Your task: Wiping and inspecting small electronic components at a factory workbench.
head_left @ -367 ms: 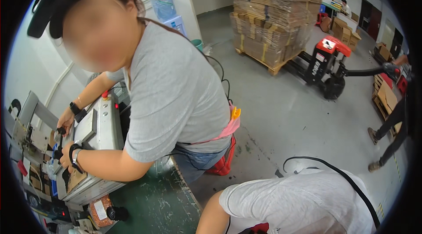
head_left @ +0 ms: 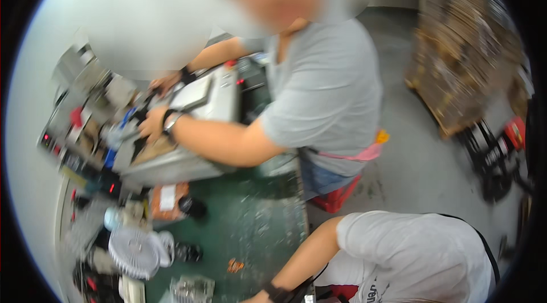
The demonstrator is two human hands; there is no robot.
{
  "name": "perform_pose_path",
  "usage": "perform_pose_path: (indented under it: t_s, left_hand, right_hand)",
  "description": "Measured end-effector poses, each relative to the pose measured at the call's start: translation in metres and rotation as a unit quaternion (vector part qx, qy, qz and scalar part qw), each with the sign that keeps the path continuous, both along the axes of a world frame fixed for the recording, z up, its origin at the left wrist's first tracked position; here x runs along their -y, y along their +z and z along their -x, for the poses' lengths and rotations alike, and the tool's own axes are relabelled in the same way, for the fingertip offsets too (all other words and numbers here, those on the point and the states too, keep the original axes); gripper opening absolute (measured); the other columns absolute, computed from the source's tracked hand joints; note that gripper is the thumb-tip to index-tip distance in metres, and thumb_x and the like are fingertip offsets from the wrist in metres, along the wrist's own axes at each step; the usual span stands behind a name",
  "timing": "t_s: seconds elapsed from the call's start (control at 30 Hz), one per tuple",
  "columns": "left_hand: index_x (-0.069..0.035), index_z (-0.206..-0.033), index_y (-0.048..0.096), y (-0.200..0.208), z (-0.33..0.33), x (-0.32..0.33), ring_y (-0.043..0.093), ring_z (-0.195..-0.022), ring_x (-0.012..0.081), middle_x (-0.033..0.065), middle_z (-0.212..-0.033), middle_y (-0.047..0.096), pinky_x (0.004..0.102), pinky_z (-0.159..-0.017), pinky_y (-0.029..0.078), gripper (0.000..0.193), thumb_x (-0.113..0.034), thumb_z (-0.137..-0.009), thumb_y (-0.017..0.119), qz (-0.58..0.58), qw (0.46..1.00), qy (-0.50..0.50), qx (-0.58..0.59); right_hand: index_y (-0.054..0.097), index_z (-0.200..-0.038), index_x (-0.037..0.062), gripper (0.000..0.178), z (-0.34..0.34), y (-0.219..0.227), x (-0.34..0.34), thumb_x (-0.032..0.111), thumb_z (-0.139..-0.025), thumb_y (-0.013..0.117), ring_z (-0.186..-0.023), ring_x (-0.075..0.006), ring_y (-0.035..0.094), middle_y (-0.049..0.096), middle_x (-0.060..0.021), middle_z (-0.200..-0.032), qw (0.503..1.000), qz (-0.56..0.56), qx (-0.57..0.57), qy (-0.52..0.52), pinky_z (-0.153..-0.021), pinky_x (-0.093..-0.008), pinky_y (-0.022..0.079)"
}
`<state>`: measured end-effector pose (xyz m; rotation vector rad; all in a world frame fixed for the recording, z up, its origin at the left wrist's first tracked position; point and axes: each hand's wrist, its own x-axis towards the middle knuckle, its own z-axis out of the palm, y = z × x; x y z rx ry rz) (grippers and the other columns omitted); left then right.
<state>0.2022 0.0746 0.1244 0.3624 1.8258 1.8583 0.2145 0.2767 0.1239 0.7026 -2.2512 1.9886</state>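
My right arm [head_left: 310,252], in a white short sleeve with a dark band at the wrist, reaches down to the lower edge. Only a sliver of my right hand [head_left: 259,298] shows there; its fingers are cut off, so what it holds is hidden. My left hand is out of the picture. Nearest to my right hand on the green bench [head_left: 250,217] are a small heap of orange bits [head_left: 235,266] and a clear plastic tray or bag [head_left: 192,289]. Picture blur hides finer detail.
A co-worker in a grey shirt [head_left: 325,86] sits beside me, both hands at a pale machine [head_left: 222,103]. A white fan [head_left: 134,253], an orange packet [head_left: 168,200] and dark round objects stand on the bench. A wrapped carton pallet [head_left: 464,58] and pallet truck [head_left: 496,155] stand behind.
My view has swung left and down: the co-worker and pallet now sit further right. The fan, orange bits and my right wrist have come into the picture.
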Motion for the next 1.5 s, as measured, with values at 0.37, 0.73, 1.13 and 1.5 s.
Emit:
perform_pose_path:
  t_s: [0.37,0.73,1.13,1.5]
  left_hand:
    - [-0.004,-0.141,0.021,0.047,-0.032,-0.046,0.049,-0.063,0.0108,0.0067,-0.087,0.054,0.0229,-0.054,0.038,0.079,-0.015,-0.080,0.070,-0.162,0.981,0.005,0.111]
    - [-0.005,-0.141,0.023,0.045,-0.043,-0.042,0.051,-0.064,0.0102,0.0071,-0.090,0.057,0.0212,-0.053,0.038,0.083,-0.026,-0.078,0.073,-0.190,0.971,-0.019,0.144]
    - [-0.008,-0.140,0.022,0.034,-0.042,-0.038,0.053,-0.070,0.0097,0.0065,-0.098,0.056,0.0205,-0.060,0.041,0.074,-0.032,-0.085,0.065,-0.183,0.971,-0.079,0.131]
    - [-0.010,-0.139,0.023,0.034,-0.040,-0.038,0.054,-0.070,0.0100,0.0080,-0.095,0.057,0.0200,-0.058,0.042,0.069,-0.034,-0.087,0.061,-0.175,0.975,-0.079,0.111]
  right_hand:
    - [0.053,-0.091,0.0027,0.016,-0.023,0.056,-0.039,0.014,-0.086,0.064,-0.073,-0.0076,0.057,0.060,-0.0012,-0.080,0.980,0.055,0.157,0.110,-0.069,-0.0240,0.048]
    - [0.052,-0.087,0.0047,0.015,-0.030,0.057,-0.035,0.010,-0.084,0.066,-0.073,-0.0057,0.054,0.056,0.0011,-0.079,0.973,0.046,0.185,0.132,-0.073,-0.0231,0.044]
    - [0.053,-0.083,0.0052,0.015,-0.030,0.060,-0.035,0.013,-0.084,0.066,-0.068,-0.0051,0.054,0.058,0.0014,-0.074,0.974,0.021,0.192,0.115,-0.068,-0.0230,0.043]
    - [0.053,-0.083,0.0048,0.015,-0.028,0.058,-0.035,0.015,-0.085,0.065,-0.066,-0.0063,0.057,0.059,0.0003,-0.071,0.973,0.005,0.199,0.113,-0.068,-0.0235,0.045]
